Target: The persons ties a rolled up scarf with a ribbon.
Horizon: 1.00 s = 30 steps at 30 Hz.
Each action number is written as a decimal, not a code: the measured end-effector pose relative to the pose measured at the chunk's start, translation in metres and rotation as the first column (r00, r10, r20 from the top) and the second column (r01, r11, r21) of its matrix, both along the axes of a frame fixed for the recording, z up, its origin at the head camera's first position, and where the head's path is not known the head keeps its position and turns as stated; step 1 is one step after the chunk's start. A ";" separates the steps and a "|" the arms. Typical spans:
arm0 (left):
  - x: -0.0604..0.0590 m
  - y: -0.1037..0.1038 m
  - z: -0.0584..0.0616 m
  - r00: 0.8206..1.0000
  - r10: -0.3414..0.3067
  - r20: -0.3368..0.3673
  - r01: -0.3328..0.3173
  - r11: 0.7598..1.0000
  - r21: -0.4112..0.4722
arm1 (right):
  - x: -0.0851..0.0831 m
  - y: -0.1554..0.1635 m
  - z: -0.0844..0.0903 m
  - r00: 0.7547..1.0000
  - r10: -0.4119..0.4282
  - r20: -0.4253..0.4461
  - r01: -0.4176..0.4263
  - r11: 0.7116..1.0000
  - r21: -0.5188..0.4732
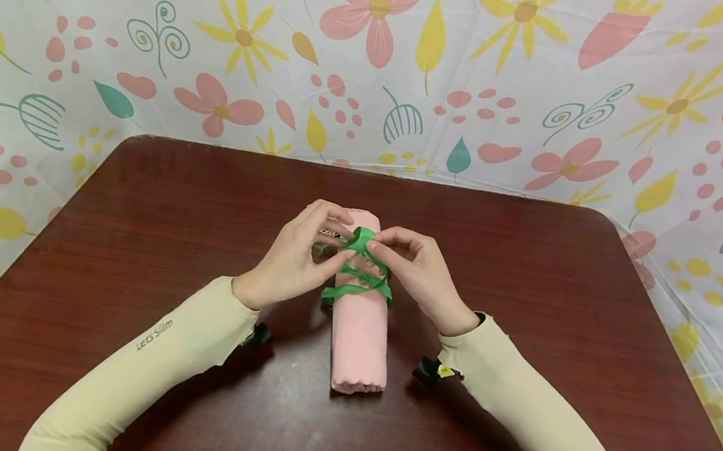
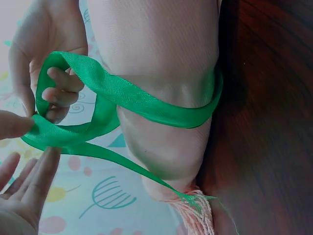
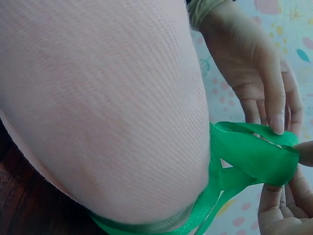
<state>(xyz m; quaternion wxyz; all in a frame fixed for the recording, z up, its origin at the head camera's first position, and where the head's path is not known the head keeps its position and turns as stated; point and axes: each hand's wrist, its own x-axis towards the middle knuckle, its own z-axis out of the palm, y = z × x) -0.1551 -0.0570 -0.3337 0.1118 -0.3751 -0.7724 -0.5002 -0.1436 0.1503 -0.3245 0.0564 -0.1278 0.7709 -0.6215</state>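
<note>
A pink rolled cloth (image 1: 360,338) with a fringe (image 2: 195,213) at its far end lies lengthwise on the table. Green satin ribbon (image 1: 366,278) wraps around it, with a loop raised above the roll. My left hand (image 1: 296,252) pinches this ribbon from the left, thumb and fingertips at the loop. From the right, my right hand (image 1: 419,271) pinches the ribbon between thumb and forefinger. The left wrist view shows the ribbon loop (image 2: 54,132) standing off the cloth, and one tail running down toward the fringe. In the right wrist view both hands' fingertips meet at the loop (image 3: 264,156).
The dark brown wooden table (image 1: 514,269) has rounded far corners. Behind it hangs a white curtain (image 1: 361,95) printed with flowers and leaves. Black wrist devices (image 1: 429,370) sit under the cream sleeves (image 1: 156,351), close to either side of the roll.
</note>
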 end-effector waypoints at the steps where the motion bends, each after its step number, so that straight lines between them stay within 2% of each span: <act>1: 0.000 0.000 -0.001 1.000 0.005 0.008 -0.005 1.000 -0.008 | 0.000 0.000 0.000 1.000 -0.002 0.001 0.002 1.000 0.002; 6: -0.001 0.000 -0.004 0.999 -0.017 0.037 0.020 0.997 -0.076 | 0.001 0.000 0.001 1.000 0.015 0.000 -0.015 1.000 0.004; 12: -0.003 0.000 -0.004 0.991 -0.125 0.050 0.130 0.983 -0.126 | 0.002 0.000 0.002 0.995 0.100 0.006 -0.099 0.993 -0.056; 15: -0.003 0.000 -0.004 0.989 -0.144 0.042 0.149 0.975 -0.164 | 0.002 -0.001 0.001 0.992 0.129 0.009 -0.129 0.990 -0.058; 21: -0.003 -0.006 -0.006 0.979 -0.145 0.139 0.167 0.974 -0.156 | 0.003 -0.001 0.002 0.990 0.136 0.031 -0.133 0.988 -0.076; 24: -0.004 -0.006 -0.006 0.978 -0.137 0.156 0.158 0.979 -0.128 | 0.003 -0.001 0.002 0.992 0.125 0.035 -0.122 0.990 -0.073; 30: -0.004 -0.006 -0.005 0.994 -0.055 0.095 0.068 0.989 -0.134 | 0.001 -0.001 0.001 0.995 0.095 0.031 -0.092 0.994 -0.064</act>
